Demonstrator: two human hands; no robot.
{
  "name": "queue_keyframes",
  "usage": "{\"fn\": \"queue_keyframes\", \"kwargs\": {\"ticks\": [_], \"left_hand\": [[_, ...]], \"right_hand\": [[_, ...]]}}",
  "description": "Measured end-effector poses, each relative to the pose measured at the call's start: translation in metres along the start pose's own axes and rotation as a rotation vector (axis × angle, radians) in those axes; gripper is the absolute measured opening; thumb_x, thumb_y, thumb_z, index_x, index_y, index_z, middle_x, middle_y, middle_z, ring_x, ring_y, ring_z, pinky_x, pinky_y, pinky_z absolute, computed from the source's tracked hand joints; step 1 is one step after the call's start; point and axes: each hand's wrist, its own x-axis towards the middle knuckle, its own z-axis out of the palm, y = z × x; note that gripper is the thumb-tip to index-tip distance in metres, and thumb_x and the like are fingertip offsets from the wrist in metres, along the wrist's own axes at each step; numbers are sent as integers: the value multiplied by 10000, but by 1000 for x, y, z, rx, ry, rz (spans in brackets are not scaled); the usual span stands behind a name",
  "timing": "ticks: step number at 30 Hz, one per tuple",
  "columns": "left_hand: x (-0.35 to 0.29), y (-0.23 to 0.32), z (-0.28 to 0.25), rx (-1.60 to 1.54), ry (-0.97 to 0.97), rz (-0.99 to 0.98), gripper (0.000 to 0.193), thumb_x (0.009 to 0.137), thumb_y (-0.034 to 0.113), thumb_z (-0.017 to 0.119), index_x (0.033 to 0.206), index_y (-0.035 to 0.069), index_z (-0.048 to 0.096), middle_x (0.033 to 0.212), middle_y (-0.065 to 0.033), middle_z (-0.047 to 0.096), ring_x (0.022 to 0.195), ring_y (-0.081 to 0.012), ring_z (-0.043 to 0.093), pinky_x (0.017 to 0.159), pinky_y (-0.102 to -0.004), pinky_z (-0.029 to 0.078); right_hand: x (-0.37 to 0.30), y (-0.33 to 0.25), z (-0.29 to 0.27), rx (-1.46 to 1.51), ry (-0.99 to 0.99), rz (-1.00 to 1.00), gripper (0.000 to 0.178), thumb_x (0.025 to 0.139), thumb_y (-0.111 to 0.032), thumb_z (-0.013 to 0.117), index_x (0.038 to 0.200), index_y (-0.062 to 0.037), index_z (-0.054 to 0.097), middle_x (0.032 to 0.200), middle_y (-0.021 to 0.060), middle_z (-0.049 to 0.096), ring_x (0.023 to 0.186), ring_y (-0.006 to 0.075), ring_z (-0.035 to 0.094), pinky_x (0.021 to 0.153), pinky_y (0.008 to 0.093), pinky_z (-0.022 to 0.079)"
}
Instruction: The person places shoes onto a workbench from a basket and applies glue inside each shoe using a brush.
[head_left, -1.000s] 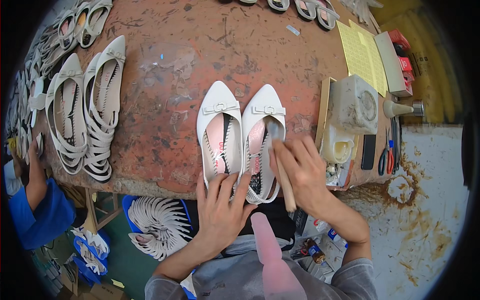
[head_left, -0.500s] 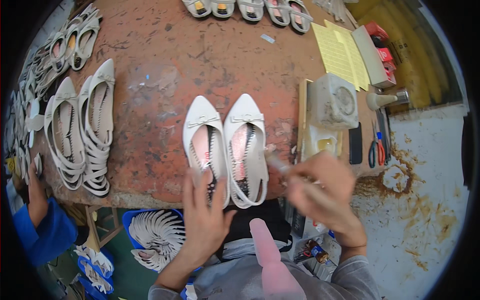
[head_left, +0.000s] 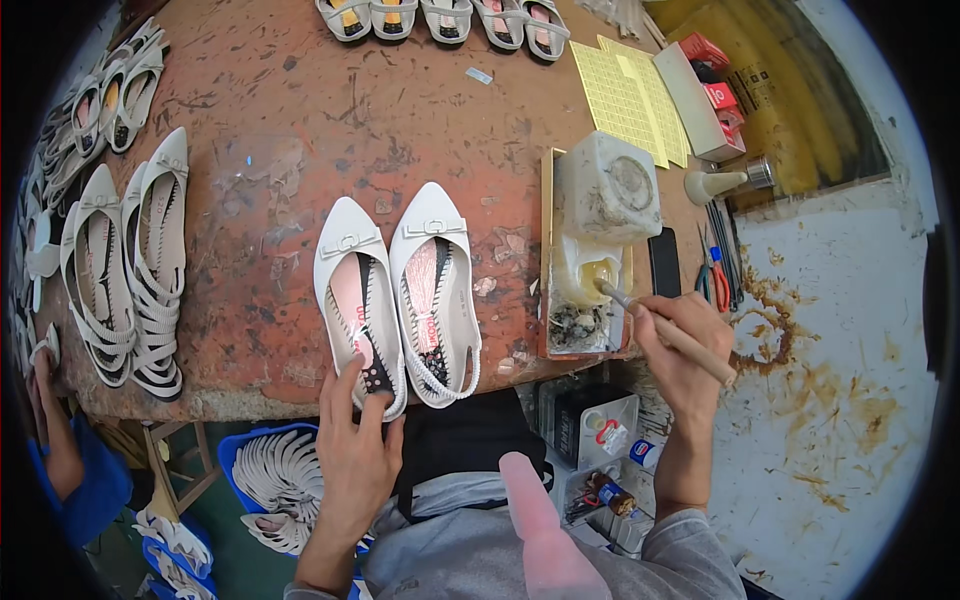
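Two white pointed slingback shoes with bows stand side by side before me, toes pointing away. At the heel of the left shoe point(head_left: 352, 262), my left hand point(head_left: 358, 455) has its fingers over the back of the insole and strap, seemingly gripping it. The right shoe point(head_left: 432, 225) stands untouched beside it. My right hand point(head_left: 680, 350) is closed round a wooden-handled brush point(head_left: 700, 356). The brush tip is down in a whitish pot of yellowish glue point(head_left: 597, 272), which sits in a shallow wooden tray point(head_left: 546, 300) at the right.
More white slingbacks point(head_left: 160, 230) stand at left, and a row of shoes point(head_left: 447, 20) lines the far edge. A grimy block-shaped container point(head_left: 607, 185), a black phone point(head_left: 663, 262), scissors point(head_left: 718, 280) and yellow sheets point(head_left: 625, 100) lie at right. Another person's arm point(head_left: 62, 450) shows at far left.
My right hand has moved the brush from beside the right shoe rightward to the glue pot. My left hand has drawn back slightly towards the left shoe's heel. The view has shifted.
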Motion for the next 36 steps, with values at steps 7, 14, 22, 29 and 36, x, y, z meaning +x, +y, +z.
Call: {"fn": "queue_keyframes", "kwargs": {"ticks": [7, 14, 22, 29, 36], "left_hand": [[1, 4, -2, -189, 33, -131, 918, 770, -29, 867, 1566, 28, 414, 1659, -281, 295, 1474, -524, 432, 1168, -538, 455], [-3, -9, -7, -241, 9, -148, 941, 770, -4, 893, 1566, -22, 392, 1621, -304, 381, 1462, -497, 465, 1160, -490, 469], [-2, -28, -9, -312, 33, -120, 865, 759, 68, 927, 1488, -20, 471, 1577, -273, 445, 1397, -468, 541, 1081, -468, 544], [-2, -31, -5, -389, 72, -127, 909, 748, 77, 938, 1509, -9, 448, 1531, -265, 505, 1362, -453, 575, 1063, -472, 556], [-6, -35, -4, -403, 82, -99, 979, 778, 30, 896, 1588, -22, 350, 1533, -294, 486, 1393, -480, 540, 1105, -492, 524]], "right_hand": [[-2, -6, 3, -89, -62, -252, 97, 788, 38, 814, 812, -13, 735, 841, 70, 727, 682, 249, 633, 629, 359, 496], [4, -10, 4, -101, -70, -62, 56, 815, -24, 806, 822, 19, 771, 754, 103, 715, 645, 244, 630, 611, 356, 483], [50, -124, 58, 611, -410, -185, 149, 830, -109, 826, 891, 25, 802, 835, 102, 774, 683, 222, 683, 627, 341, 523], [53, -131, 127, 608, -648, -434, 112, 841, -116, 821, 900, -21, 812, 829, 90, 780, 697, 271, 703, 665, 379, 566], [71, -134, 121, 639, -1198, -629, 204, 808, -106, 762, 987, -9, 769, 875, 138, 653, 928, 349, 670, 806, 431, 549]]}}
